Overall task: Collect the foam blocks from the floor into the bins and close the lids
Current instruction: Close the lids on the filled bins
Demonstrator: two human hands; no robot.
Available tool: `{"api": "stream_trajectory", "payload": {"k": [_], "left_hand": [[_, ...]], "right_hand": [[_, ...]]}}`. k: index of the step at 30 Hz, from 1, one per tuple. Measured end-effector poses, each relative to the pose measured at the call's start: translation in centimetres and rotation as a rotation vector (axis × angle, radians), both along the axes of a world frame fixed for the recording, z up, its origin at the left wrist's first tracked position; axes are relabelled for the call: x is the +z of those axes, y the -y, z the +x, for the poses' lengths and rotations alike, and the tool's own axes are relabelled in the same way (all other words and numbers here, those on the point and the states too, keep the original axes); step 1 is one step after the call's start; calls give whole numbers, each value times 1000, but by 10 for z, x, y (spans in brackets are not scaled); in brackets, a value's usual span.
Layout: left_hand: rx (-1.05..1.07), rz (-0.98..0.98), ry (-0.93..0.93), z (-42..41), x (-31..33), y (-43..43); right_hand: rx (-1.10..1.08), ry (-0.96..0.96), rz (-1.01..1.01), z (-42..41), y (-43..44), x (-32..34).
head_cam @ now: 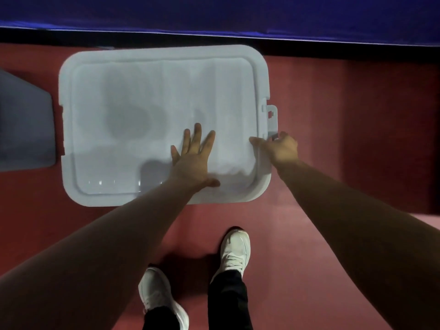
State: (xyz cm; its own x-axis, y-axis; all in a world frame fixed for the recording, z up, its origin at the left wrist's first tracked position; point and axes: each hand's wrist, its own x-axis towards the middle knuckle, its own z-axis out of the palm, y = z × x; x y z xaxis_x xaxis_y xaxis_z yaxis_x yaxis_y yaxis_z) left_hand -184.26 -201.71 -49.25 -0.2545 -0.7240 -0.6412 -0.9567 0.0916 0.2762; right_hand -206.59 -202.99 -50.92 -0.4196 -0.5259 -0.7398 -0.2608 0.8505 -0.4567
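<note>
L hand (pixel 192 160) flat on lid (pixel 142 103); R hand (pixel 278 146) grips its rt edge.

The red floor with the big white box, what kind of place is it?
Probably an indoor play or gym room, though I can't be sure: a red floor, a blue mat-like edge along it, and a white lidded storage bin.

White translucent lid (pixel 152 110) lies flat, covering its bin.

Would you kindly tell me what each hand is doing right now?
Left hand: open, pressing flat on the lid.
Right hand: gripping the lid's right edge beside the latch.
</note>
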Motion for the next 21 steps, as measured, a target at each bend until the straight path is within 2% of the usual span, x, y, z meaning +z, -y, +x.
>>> {"api": "stream_trajectory", "payload": {"k": [4,9,14,18,19,21], "left_hand": [[3,-12,11,-1,-2,-2],[25,-23,26,-2,-5,-2],[43,-34,-1,0,-9,-4],[79,-45,-131,5,-11,-4],[132,-77,-215,9,-8,-3],[186,-304,-317,25,1,2]], "right_hand": [[-187,116,-5,2,0,2],[-117,-22,-174,16,-9,6],[74,-228,-213,25,-13,7],[211,-317,-213,39,-16,12],[295,-380,-266,45,-17,15],[463,-493,-418,69,-12,26]]}}
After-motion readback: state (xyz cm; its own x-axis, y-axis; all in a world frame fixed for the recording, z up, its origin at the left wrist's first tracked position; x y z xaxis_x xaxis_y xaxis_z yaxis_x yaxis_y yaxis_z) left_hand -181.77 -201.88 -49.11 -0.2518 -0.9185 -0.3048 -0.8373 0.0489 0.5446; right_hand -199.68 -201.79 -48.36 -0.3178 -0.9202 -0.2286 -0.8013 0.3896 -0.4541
